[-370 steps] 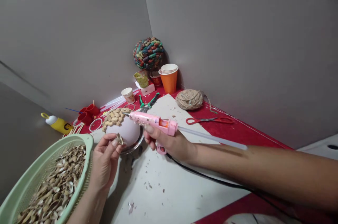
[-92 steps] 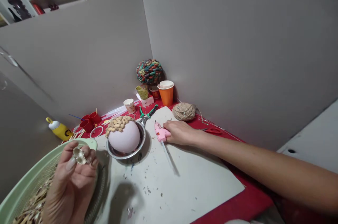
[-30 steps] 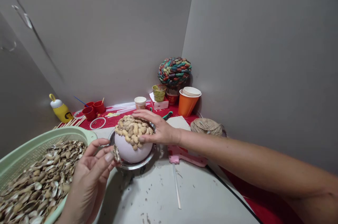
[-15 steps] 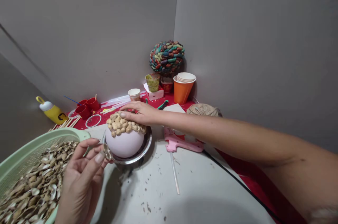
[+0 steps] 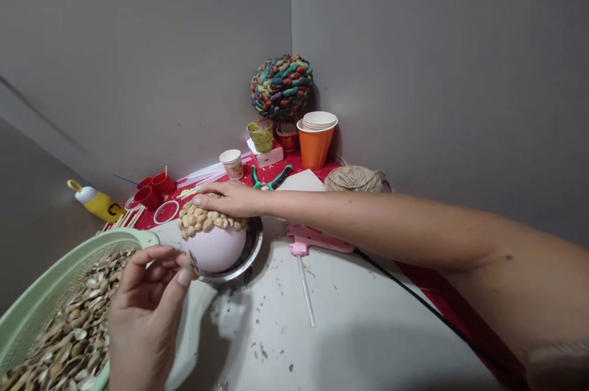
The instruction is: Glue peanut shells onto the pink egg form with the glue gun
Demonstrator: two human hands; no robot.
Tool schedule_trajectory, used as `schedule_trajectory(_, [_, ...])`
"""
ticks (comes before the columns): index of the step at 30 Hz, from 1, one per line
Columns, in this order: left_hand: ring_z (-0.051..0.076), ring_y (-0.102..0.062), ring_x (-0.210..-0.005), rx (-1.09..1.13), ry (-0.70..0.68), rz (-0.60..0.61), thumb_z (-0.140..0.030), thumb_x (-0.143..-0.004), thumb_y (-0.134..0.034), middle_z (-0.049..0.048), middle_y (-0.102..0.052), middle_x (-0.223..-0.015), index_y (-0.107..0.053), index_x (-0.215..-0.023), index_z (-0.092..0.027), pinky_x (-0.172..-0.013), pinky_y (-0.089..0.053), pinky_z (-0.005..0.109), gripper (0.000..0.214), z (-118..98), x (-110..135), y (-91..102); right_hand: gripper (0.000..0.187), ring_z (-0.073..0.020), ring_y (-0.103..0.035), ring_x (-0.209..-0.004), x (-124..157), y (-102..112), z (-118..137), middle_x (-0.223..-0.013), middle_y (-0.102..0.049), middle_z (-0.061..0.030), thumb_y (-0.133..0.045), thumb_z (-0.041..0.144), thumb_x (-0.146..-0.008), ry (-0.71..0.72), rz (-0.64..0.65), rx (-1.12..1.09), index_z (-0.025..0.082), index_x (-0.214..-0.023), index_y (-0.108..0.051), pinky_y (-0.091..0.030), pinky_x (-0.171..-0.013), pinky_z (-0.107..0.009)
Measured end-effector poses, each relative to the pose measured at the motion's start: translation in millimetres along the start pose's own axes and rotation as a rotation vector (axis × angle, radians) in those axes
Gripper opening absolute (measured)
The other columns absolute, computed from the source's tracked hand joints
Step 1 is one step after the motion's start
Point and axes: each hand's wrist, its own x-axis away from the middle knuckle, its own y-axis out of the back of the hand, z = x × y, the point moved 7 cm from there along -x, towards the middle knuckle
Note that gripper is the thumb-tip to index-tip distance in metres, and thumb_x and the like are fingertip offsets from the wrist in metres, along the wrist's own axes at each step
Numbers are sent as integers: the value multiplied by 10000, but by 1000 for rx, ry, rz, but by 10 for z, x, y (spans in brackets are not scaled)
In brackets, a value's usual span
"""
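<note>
My left hand (image 5: pixel 150 302) is closed, pinching a small half shell (image 5: pixel 193 265) between thumb and fingers, close to the near left side of the ball. A pale lilac-white ball (image 5: pixel 218 251) has rows of peanut shells (image 5: pixel 202 219) covering its upper part. It sits in a shiny metal bowl (image 5: pixel 253 259). My right hand (image 5: pixel 225 199) is wrapped over the top of the ball, its thumb lying on the shells; its far fingers are partly hidden. Under my right forearm lies a pink glue gun (image 5: pixel 301 240) with a clear glue stick (image 5: pixel 306 293) pointing toward me.
At left stands a green basket (image 5: pixel 140 235) full of half shells. Behind are red cups (image 5: pixel 147 196), green-handled pliers (image 5: pixel 276 179), an orange cup (image 5: pixel 316 148), a twine ball (image 5: pixel 354 179) and a multicoloured ball (image 5: pixel 283 87). A black cord (image 5: pixel 414 296) crosses the right side.
The ball has shifted slightly left in the bowl under my right hand. My left hand has turned a little and moved right, with the half shell closer to the ball.
</note>
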Motion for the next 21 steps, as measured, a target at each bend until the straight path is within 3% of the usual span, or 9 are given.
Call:
schedule_trajectory(6, [112,-664,-822,-177,-201,-69,-248,-683,-829,-25,-710,-889,-665,-948,-254,-778,-529,129,312,-359,183,16,596,-286,-568,-1220,5,43,-25,-1315,-612,-105,-548,628,-876,-9,12,5,197,-1283,-616,-445,-1033,-407])
schedule_trajectory(9, [123,-659,-795,-303,-285,-40,-242,-681,-825,-14,-706,-873,-663,-934,-248,-773,-531,159,300,-430,221,-55,564,-263,-604,-1171,12,58,-50,-1262,-649,-78,-527,651,-875,-6,24,16,213,-1201,-668,-478,-997,-372])
schedule_trajectory(13, [129,-641,-765,-385,-286,38,-240,-722,-794,0,-685,-836,-648,-886,-227,-728,-525,186,220,-353,120,-197,579,-273,-617,-1140,25,64,-45,-1232,-662,-100,-506,666,-878,-27,24,42,187,-1147,-690,-491,-971,-378])
schedule_trajectory(21, [125,-626,-737,-356,-131,112,-258,-731,-782,3,-665,-804,-639,-853,-187,-679,-505,194,201,-92,-123,-312,597,-282,-637,-1081,46,67,-24,-1157,-693,-88,-486,711,-856,-36,17,65,206,-1086,-706,-497,-927,-379])
